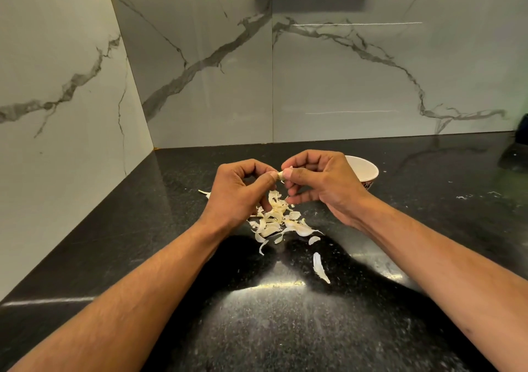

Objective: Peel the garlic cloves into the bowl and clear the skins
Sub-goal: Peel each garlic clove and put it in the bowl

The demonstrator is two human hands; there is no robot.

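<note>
Both hands are raised above the black counter [285, 329] and meet at a small garlic clove [281, 175]. My left hand [240, 191] pinches one end with thumb and fingers. My right hand [317, 180] pinches the other end. Most of the clove is hidden by the fingertips. Below the hands lies a heap of pale garlic skins [278, 220]. A white bowl [367, 170] with a patterned outside stands just behind my right hand, and its inside is hidden.
A long loose skin [320, 267] lies nearer to me, and another scrap [205, 192] lies left of my left hand. Marble walls close off the back and left. A dark object [522, 129] stands at the far right edge.
</note>
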